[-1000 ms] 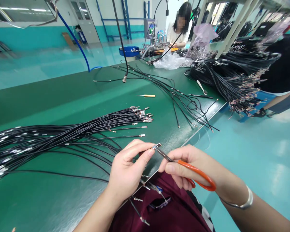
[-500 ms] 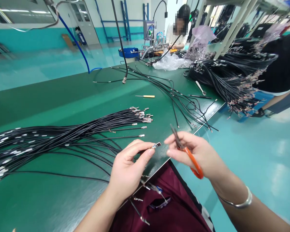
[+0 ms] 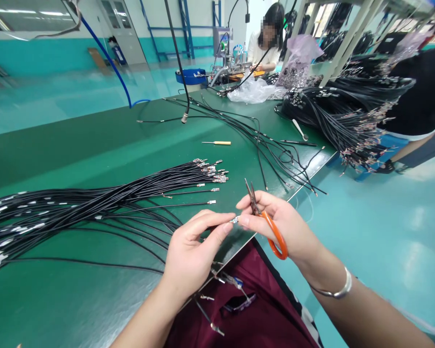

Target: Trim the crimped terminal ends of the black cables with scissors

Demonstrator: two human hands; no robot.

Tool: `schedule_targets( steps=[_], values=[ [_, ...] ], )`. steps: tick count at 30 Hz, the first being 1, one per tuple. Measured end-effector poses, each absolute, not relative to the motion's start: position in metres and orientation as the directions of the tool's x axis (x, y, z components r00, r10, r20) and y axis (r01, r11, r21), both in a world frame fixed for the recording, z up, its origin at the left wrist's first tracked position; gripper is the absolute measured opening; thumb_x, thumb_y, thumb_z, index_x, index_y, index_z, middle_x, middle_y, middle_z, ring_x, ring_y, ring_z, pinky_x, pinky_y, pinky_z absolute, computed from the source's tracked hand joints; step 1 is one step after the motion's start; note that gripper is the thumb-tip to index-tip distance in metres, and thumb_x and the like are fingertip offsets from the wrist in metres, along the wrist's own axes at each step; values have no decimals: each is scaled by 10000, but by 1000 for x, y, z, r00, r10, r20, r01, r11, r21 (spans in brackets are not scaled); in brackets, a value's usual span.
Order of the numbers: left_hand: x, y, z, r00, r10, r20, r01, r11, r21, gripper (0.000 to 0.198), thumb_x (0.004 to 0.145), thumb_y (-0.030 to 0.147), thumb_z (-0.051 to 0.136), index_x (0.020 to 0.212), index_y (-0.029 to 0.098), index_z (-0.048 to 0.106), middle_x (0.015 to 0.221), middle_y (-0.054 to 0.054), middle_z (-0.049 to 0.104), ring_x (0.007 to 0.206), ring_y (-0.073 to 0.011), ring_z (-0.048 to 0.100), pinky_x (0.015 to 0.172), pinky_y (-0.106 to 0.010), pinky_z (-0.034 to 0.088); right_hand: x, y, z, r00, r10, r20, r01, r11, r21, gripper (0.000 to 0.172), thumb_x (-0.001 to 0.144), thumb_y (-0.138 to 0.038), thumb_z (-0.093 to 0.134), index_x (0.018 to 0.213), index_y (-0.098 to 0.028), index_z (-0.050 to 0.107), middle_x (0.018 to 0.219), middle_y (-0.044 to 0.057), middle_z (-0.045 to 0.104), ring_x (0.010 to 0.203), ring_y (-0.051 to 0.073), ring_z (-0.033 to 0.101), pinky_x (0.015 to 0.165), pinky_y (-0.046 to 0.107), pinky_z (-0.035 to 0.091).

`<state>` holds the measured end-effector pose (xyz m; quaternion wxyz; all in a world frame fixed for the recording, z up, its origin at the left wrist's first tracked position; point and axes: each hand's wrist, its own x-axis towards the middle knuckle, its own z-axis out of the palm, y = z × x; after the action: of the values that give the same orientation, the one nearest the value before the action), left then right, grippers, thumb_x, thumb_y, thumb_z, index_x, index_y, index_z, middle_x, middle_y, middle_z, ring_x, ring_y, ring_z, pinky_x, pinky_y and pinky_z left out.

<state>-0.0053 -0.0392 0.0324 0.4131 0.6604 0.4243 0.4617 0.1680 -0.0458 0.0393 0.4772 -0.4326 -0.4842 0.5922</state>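
My left hand pinches a small metal terminal on the end of a black wire, just above the near edge of the green table. My right hand holds orange-handled scissors, blades pointing up and away, while its fingertips touch the same terminal. A big bundle of black wires with metal terminals lies on the table left of my hands. Several loose wire ends rest on my maroon lap.
A small screwdriver with a pale handle lies mid-table. More black cables trail to the right edge, and a large heap of wires sits far right. A person works at a machine behind; another person in black stands right.
My right hand pulled the scissors off the terminal, swung the blades upward, then came back so its fingertips meet the terminal. My left hand kept its pinch, nearly still.
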Motion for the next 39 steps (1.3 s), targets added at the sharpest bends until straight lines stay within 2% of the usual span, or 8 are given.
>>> schedule_targets(
  steps=[10,17,19,22,25,32,36,39],
  values=[
    [0,-41,26,107,948,300,203,-316,927,73,733,177,723,760,243,737,782,10,724,714,-149,655,678,-262,526,168,-50,37,-132,990,-46,-155,-66,-986,198,752,-227,687,913,-184,582,743,-34,564,678,95,552,680,250,451],
    [-5,-63,28,-18,887,462,434,-409,803,79,756,170,692,804,227,665,809,-6,671,814,-170,613,804,-303,472,157,-63,32,39,999,18,-43,20,-999,162,787,-226,643,935,-208,581,772,-17,586,700,113,565,673,253,474],
    [-5,-81,25,-1,943,333,379,-308,873,48,772,190,673,758,231,692,770,-6,669,751,-159,612,716,-272,485,153,-71,29,86,996,30,-15,32,-999,156,786,-227,641,930,-213,582,781,-8,598,701,121,572,652,254,481],
    [4,-105,14,21,996,-86,60,84,995,133,786,283,672,895,237,732,905,-38,713,817,-176,648,740,-278,513,145,-87,23,101,994,35,-44,40,-998,134,794,-223,639,910,-226,571,759,-15,593,663,115,576,609,241,493],
    [17,-117,5,43,946,-320,-330,316,890,213,774,338,689,947,218,720,961,-63,712,875,-194,644,813,-322,502,138,-104,14,72,997,17,-119,26,-993,109,827,-230,630,907,-240,557,779,-10,608,688,119,606,640,243,520],
    [21,-126,3,127,910,-395,-500,402,767,102,785,260,678,755,167,706,761,-27,643,750,-132,566,781,-283,452,152,-121,7,-82,996,38,30,40,-999,73,866,-251,593,930,-220,579,843,26,640,747,144,623,697,269,528],
    [10,-128,5,195,910,-367,-390,415,822,81,797,233,666,747,170,677,775,-3,593,758,-120,552,763,-260,446,183,-110,10,-324,937,128,406,260,-876,164,833,-299,646,962,-198,640,756,11,617,634,122,544,602,244,461],
    [2,-127,9,210,920,-330,-225,374,900,119,812,242,653,718,169,658,754,16,558,662,-91,550,661,-222,443,200,-102,11,-515,842,161,509,452,-732,210,804,-377,684,907,-193,675,625,-22,560,550,104,474,533,226,390]
  ],
)
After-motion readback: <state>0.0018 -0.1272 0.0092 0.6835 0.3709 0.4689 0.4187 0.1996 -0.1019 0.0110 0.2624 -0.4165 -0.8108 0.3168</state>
